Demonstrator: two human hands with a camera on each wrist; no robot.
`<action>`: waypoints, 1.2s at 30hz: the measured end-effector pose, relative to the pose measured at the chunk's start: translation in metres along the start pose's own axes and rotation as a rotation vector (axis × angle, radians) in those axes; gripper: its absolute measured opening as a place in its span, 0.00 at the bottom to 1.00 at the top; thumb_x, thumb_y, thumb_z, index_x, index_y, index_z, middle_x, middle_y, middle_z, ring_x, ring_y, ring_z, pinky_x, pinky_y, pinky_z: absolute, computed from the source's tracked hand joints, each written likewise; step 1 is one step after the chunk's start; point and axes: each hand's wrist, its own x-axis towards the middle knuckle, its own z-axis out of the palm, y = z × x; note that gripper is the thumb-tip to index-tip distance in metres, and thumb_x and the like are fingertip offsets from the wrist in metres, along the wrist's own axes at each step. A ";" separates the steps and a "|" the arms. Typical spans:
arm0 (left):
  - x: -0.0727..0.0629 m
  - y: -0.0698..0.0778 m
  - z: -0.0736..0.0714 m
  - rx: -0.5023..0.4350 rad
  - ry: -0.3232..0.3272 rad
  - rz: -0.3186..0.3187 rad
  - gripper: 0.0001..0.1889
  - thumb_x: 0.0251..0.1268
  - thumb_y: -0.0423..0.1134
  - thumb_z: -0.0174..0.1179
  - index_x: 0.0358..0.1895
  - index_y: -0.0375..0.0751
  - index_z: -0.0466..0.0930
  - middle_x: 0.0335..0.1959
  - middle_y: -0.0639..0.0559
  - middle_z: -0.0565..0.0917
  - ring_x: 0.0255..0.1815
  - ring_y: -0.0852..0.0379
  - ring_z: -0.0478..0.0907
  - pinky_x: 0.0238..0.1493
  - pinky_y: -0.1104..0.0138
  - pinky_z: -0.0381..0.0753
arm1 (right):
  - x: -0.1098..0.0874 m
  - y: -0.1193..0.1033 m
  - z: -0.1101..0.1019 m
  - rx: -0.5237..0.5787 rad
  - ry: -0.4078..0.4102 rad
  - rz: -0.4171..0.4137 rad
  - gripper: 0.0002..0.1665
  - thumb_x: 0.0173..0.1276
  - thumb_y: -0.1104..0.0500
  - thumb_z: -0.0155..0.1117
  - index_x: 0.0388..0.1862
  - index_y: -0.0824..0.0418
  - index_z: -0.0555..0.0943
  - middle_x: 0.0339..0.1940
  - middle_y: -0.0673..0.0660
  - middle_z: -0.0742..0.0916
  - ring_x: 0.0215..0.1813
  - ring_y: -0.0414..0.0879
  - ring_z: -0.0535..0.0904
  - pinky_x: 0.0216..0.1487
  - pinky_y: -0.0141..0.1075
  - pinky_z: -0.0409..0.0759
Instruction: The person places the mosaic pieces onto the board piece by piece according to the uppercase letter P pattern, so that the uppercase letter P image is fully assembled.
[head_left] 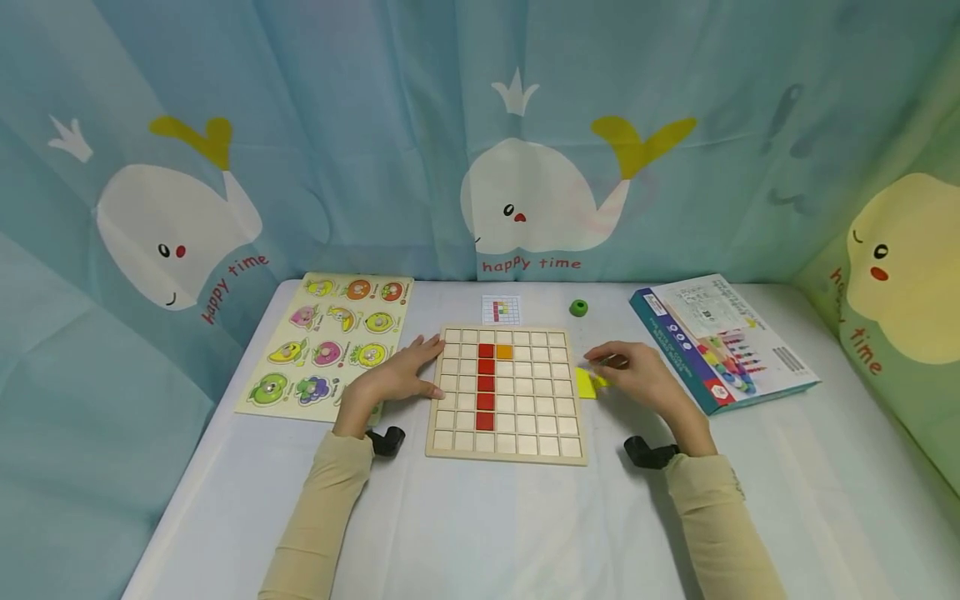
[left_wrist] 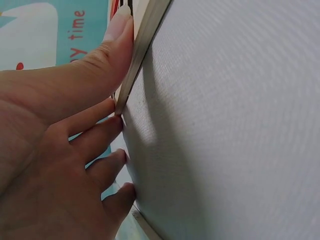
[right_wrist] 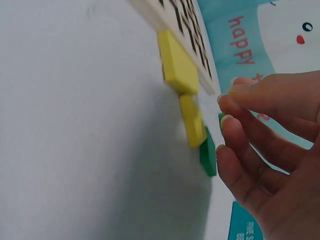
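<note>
In the head view, the left hand (head_left: 397,375) spreads wide against the left edge of the grid board (head_left: 506,404); the right hand (head_left: 641,377) is near yellow pieces (head_left: 585,384) beside its right edge; tabletop (head_left: 510,525) extends in front. Left wrist: thumb (left_wrist: 116,42) touches rim (left_wrist: 137,61). Right wrist: fingertips (right_wrist: 232,129) bunch narrowly, whether holding anything I cannot tell.

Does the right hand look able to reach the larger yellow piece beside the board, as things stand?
Probably yes. The right hand is close to the larger yellow piece, whose top looks uncovered from above.
</note>
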 end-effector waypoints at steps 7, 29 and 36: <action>0.000 0.003 -0.001 0.000 0.002 0.002 0.48 0.67 0.43 0.70 0.83 0.39 0.50 0.86 0.44 0.47 0.86 0.41 0.36 0.83 0.44 0.45 | -0.001 0.009 -0.003 -0.006 0.012 0.040 0.16 0.75 0.61 0.62 0.57 0.64 0.85 0.57 0.65 0.87 0.52 0.57 0.82 0.50 0.43 0.82; -0.002 -0.001 0.001 -0.004 0.002 0.000 0.48 0.67 0.43 0.70 0.83 0.38 0.49 0.86 0.44 0.49 0.86 0.41 0.36 0.84 0.44 0.44 | 0.002 0.019 -0.007 -0.068 0.039 0.135 0.22 0.70 0.57 0.70 0.58 0.69 0.83 0.49 0.68 0.85 0.46 0.56 0.77 0.47 0.42 0.78; 0.001 0.000 0.001 0.001 0.004 0.006 0.49 0.67 0.43 0.70 0.84 0.39 0.49 0.86 0.44 0.48 0.86 0.40 0.36 0.83 0.43 0.45 | 0.001 0.019 -0.006 -0.037 0.054 0.119 0.18 0.70 0.59 0.69 0.53 0.68 0.80 0.45 0.65 0.85 0.44 0.54 0.78 0.43 0.37 0.78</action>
